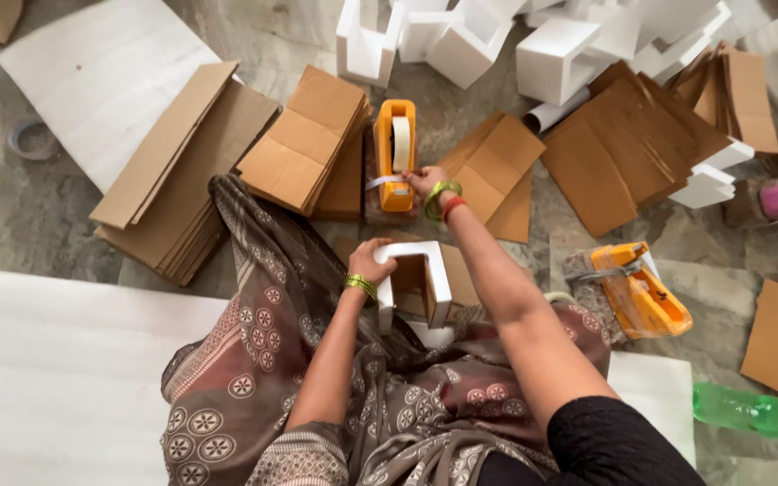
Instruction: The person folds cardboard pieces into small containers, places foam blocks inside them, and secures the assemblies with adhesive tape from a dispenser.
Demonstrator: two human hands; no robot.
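I sit on the floor with a patterned cloth over my lap. My left hand (369, 262) grips the left top corner of a white U-shaped foam piece (434, 274) that stands upright on a brown cardboard piece in front of me. My right hand (425, 183) reaches forward to an orange tape dispenser (396, 153) and pinches the free end of its clear tape (382, 183) at the dispenser's near end. A roll of pale tape sits in the dispenser.
Stacks of flat brown cardboard (303, 144) lie left, ahead and right. White foam pieces (551, 54) are heaped at the back. A second orange tape dispenser (637, 288) lies to my right. White foam sheets (56, 360) lie left; a green plastic bottle (754, 412) at right.
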